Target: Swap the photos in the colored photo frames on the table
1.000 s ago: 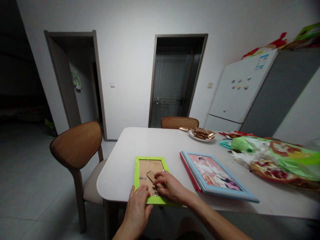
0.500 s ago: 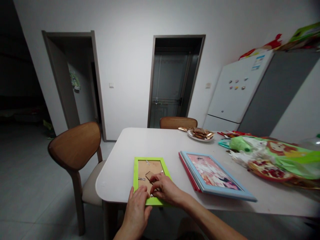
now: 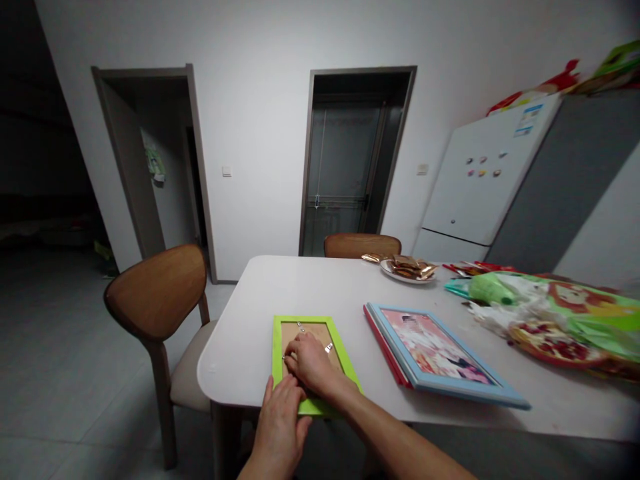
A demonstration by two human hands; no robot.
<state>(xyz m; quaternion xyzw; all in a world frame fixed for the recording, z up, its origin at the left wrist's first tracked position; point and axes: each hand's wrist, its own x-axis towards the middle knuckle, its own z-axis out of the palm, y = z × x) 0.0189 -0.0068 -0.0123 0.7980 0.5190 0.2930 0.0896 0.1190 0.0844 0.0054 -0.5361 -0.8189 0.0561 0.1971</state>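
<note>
A lime green picture frame point(image 3: 348, 365) lies back side up near the table's front edge, its brown backing board point(image 3: 319, 331) and small metal clips showing. My left hand point(image 3: 281, 417) rests on the frame's lower left corner, fingers lying flat and thumb apart. Over the left part of the backing, my right hand point(image 3: 310, 363) has its fingers bent together beside a clip at the left inner edge. Whatever those fingertips pinch is hidden. To the right lies a stack of frames, a light blue one point(image 3: 475, 347) with a pink picture on top and a red one beneath.
The white table point(image 3: 240, 333) also bears a plate point(image 3: 407, 279) of wrapped snacks, and at the right plastic bags point(image 3: 575, 300) and a red-rimmed dish point(image 3: 555, 343) of fruit. Wooden chairs stand at the left point(image 3: 160, 290) and behind point(image 3: 363, 245). A fridge point(image 3: 485, 180) stands at the back right.
My right hand has moved from the frame's lower part up and left to the clip at the left edge. My left hand stays at the lower left corner. The view has shifted slightly.
</note>
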